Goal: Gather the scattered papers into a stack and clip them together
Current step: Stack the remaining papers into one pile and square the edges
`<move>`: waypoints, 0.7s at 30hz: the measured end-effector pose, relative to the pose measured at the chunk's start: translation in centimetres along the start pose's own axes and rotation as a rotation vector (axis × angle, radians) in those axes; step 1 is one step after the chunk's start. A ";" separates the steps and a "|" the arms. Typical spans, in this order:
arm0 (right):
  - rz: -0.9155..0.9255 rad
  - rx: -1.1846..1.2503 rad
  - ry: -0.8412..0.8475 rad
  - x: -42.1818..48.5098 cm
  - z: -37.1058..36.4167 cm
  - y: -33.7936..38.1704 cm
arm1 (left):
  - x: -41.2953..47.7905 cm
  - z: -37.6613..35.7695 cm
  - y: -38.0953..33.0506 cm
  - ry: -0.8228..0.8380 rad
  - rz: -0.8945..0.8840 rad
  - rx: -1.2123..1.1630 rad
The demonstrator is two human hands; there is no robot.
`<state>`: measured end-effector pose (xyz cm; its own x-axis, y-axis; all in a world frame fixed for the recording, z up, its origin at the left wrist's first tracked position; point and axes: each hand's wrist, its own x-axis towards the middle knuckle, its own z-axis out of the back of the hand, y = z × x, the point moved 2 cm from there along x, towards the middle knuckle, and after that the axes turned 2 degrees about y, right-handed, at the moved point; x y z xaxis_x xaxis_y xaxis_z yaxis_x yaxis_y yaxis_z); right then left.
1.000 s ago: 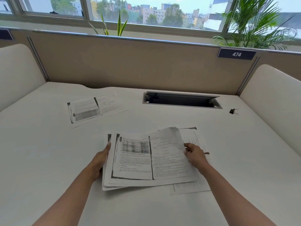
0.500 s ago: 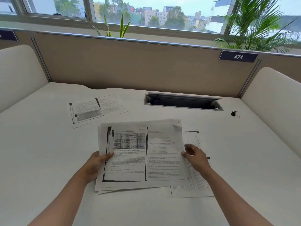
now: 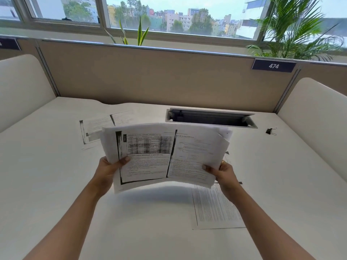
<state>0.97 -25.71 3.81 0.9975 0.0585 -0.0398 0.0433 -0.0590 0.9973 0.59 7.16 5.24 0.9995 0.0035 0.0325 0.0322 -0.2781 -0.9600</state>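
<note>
A loose bundle of printed papers (image 3: 161,152) hangs in the air above the white desk (image 3: 47,175), tilted up toward me. My left hand (image 3: 109,168) grips its left edge, thumb on top. My right hand (image 3: 222,170) grips its right edge the same way. One printed sheet (image 3: 216,207) lies flat on the desk under my right wrist. Another sheet (image 3: 95,128) lies farther back on the left, partly hidden by the bundle. A small black binder clip (image 3: 270,131) sits on the desk at the far right.
A recessed cable tray (image 3: 211,119) opens in the desk behind the bundle. A tan partition with a "474" plate (image 3: 273,66) closes the back. Cream side panels (image 3: 317,119) stand left and right. Plants and windows are beyond.
Both hands have lifted the bundle off the desk and tilted it upward. The sheet under my right wrist stayed flat on the desk.
</note>
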 end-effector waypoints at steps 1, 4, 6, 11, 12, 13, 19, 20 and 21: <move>0.008 -0.013 0.002 0.0 0.0 -0.1 | -0.1 -0.3 -0.2 0.013 -0.012 0.016; 0.026 -0.035 0.020 -0.2 0.0 -0.1 | -0.3 -1.1 -0.4 0.077 -0.038 0.064; 0.032 -0.040 0.029 -0.3 0.0 0.0 | -0.4 -1.3 -0.4 0.093 -0.050 0.075; 0.051 -0.060 0.032 -0.1 -0.3 0.7 | -0.1 -1.3 -0.5 0.077 -0.076 0.065; 0.054 -0.067 0.027 -0.1 -0.4 0.9 | 0.0 -1.3 -0.6 0.074 -0.079 0.064; 0.055 -0.070 0.025 0.0 -0.4 0.9 | 0.1 -1.3 -0.6 0.072 -0.080 0.061; 0.062 -0.070 0.048 -0.3 -0.1 0.4 | 0.1 -0.5 0.6 0.059 -0.037 0.075; 0.058 -0.062 0.051 -0.4 -0.1 0.3 | 0.0 -0.4 0.9 0.055 -0.029 0.075; 0.056 -0.062 0.051 -0.5 -0.1 0.0 | -0.1 -0.4 1.2 0.053 -0.025 0.072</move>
<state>0.47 -25.64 3.86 0.9940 0.1078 0.0175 -0.0174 -0.0019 0.9998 0.56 6.40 4.23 0.9967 -0.0413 0.0697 0.0596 -0.2089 -0.9761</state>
